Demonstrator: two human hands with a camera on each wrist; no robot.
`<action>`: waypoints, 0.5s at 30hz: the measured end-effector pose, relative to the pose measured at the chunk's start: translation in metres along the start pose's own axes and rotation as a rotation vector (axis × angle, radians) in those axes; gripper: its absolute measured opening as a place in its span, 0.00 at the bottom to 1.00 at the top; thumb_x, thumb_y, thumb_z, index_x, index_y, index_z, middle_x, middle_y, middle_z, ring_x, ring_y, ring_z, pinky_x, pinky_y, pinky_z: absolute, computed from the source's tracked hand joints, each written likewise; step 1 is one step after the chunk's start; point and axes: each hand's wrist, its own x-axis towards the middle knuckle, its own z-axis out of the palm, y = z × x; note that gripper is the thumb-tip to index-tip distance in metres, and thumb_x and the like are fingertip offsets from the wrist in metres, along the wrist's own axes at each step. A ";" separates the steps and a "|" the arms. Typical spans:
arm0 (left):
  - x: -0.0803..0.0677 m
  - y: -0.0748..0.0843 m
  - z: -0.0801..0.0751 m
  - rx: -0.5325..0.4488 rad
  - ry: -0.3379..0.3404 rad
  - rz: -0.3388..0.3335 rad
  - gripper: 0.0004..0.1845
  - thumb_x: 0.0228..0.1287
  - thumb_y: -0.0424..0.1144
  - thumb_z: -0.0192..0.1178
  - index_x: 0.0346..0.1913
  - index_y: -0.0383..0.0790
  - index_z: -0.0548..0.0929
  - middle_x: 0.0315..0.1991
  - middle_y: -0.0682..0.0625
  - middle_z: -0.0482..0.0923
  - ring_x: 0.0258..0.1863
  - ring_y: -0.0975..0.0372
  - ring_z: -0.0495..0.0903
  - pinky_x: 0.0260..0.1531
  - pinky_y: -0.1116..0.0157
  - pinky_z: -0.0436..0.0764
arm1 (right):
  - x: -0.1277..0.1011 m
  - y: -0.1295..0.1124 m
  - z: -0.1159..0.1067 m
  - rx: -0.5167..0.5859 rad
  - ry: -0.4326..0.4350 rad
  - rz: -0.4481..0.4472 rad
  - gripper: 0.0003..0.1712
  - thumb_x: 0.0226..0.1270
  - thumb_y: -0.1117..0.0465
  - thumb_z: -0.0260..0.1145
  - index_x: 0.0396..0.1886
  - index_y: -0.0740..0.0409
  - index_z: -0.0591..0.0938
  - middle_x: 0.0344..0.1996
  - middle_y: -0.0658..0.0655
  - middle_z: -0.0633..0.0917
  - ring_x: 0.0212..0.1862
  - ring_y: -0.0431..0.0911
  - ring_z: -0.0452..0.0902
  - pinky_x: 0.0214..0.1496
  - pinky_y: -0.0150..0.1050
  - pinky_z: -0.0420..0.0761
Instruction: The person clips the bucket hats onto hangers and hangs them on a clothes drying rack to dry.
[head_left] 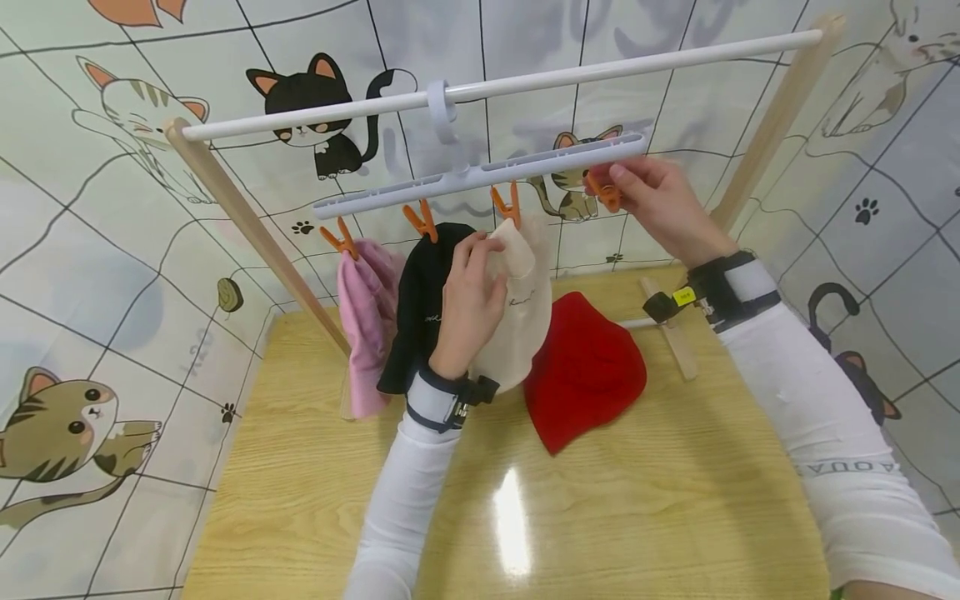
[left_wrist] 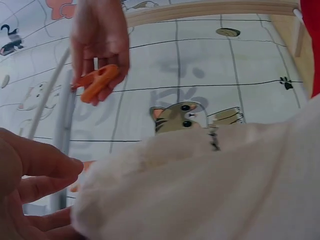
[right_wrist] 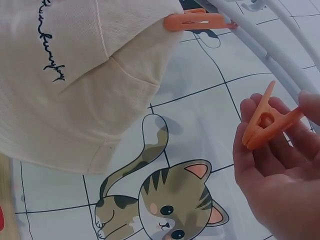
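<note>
A white clip hanger (head_left: 480, 171) hangs from a white rail (head_left: 495, 83). Orange clips hold a pink hat (head_left: 363, 325), a black hat (head_left: 420, 300) and a cream hat (head_left: 517, 325) (right_wrist: 75, 80) (left_wrist: 210, 190). My left hand (head_left: 472, 292) (left_wrist: 30, 185) holds the cream hat near its top, just below its clip (head_left: 508, 204) (right_wrist: 197, 21). My right hand (head_left: 652, 204) (right_wrist: 280, 170) pinches the orange clip (head_left: 606, 193) (right_wrist: 267, 120) (left_wrist: 97, 81) at the hanger's right end. A red hat (head_left: 585, 367) lies on the table behind the cream one.
The wooden table (head_left: 637, 500) carries the rack, whose wooden legs (head_left: 255, 233) slant at both sides. A wooden foot piece (head_left: 671, 333) lies at the right. Cat-pattern sheeting (head_left: 90, 292) walls the back and sides.
</note>
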 end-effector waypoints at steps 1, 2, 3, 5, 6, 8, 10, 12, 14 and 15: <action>0.000 0.002 -0.002 -0.002 0.003 -0.004 0.16 0.61 0.24 0.59 0.52 0.31 0.73 0.61 0.34 0.67 0.46 0.48 0.76 0.49 0.59 0.78 | 0.000 0.001 0.000 0.005 0.000 0.001 0.16 0.71 0.65 0.59 0.54 0.68 0.79 0.49 0.61 0.82 0.50 0.53 0.73 0.47 0.31 0.74; 0.000 0.004 -0.004 -0.002 0.004 -0.007 0.16 0.61 0.24 0.59 0.52 0.31 0.74 0.62 0.34 0.66 0.47 0.48 0.75 0.50 0.58 0.77 | 0.000 0.002 0.000 0.010 0.000 0.002 0.15 0.71 0.65 0.59 0.54 0.68 0.79 0.49 0.61 0.82 0.51 0.52 0.73 0.47 0.31 0.74; 0.000 0.006 -0.006 -0.004 0.006 -0.008 0.16 0.61 0.24 0.60 0.52 0.31 0.74 0.62 0.35 0.66 0.48 0.48 0.75 0.51 0.58 0.77 | 0.000 0.002 0.000 0.013 -0.001 0.004 0.15 0.71 0.66 0.59 0.54 0.68 0.79 0.49 0.61 0.82 0.52 0.52 0.74 0.49 0.31 0.74; -0.001 0.010 -0.010 -0.008 0.004 -0.002 0.17 0.61 0.25 0.60 0.53 0.31 0.74 0.62 0.35 0.66 0.48 0.48 0.75 0.51 0.58 0.77 | -0.001 0.003 0.001 0.019 -0.004 0.008 0.15 0.71 0.66 0.58 0.54 0.68 0.78 0.50 0.61 0.81 0.54 0.52 0.74 0.51 0.31 0.74; -0.001 0.013 -0.011 -0.010 -0.002 0.001 0.17 0.61 0.25 0.60 0.53 0.31 0.73 0.62 0.35 0.67 0.49 0.48 0.75 0.51 0.59 0.77 | -0.001 0.003 0.001 0.031 -0.009 0.008 0.15 0.71 0.66 0.58 0.54 0.68 0.78 0.50 0.62 0.80 0.55 0.52 0.73 0.52 0.31 0.74; -0.003 0.017 -0.013 -0.022 -0.014 0.014 0.17 0.61 0.25 0.60 0.53 0.31 0.73 0.62 0.36 0.67 0.49 0.48 0.75 0.52 0.61 0.76 | -0.001 0.004 0.001 0.060 -0.020 0.009 0.14 0.71 0.67 0.58 0.54 0.67 0.77 0.51 0.62 0.78 0.57 0.52 0.73 0.55 0.31 0.73; -0.005 0.021 -0.013 -0.031 -0.038 0.028 0.17 0.62 0.26 0.60 0.54 0.31 0.73 0.61 0.37 0.69 0.49 0.48 0.75 0.51 0.63 0.76 | 0.000 0.005 0.001 0.090 -0.034 0.004 0.14 0.71 0.67 0.57 0.54 0.66 0.77 0.51 0.63 0.77 0.58 0.52 0.72 0.57 0.32 0.72; -0.006 0.025 -0.013 -0.042 -0.069 0.041 0.17 0.62 0.27 0.60 0.54 0.32 0.73 0.61 0.37 0.70 0.47 0.48 0.76 0.51 0.63 0.77 | 0.000 0.007 0.001 0.107 -0.045 -0.004 0.14 0.71 0.68 0.57 0.54 0.66 0.77 0.52 0.63 0.77 0.59 0.53 0.72 0.59 0.33 0.71; -0.008 0.028 -0.011 -0.046 -0.106 0.050 0.18 0.62 0.28 0.61 0.55 0.32 0.73 0.60 0.39 0.71 0.44 0.49 0.77 0.49 0.64 0.77 | 0.000 0.009 0.000 0.107 -0.053 -0.011 0.14 0.71 0.69 0.57 0.54 0.66 0.76 0.53 0.63 0.76 0.59 0.52 0.72 0.60 0.34 0.70; -0.009 0.029 -0.009 -0.043 -0.127 0.056 0.19 0.62 0.29 0.61 0.56 0.33 0.73 0.60 0.39 0.71 0.44 0.49 0.77 0.49 0.64 0.77 | 0.000 0.009 0.000 0.108 -0.054 -0.011 0.14 0.71 0.69 0.57 0.54 0.66 0.76 0.53 0.63 0.77 0.59 0.52 0.72 0.60 0.34 0.70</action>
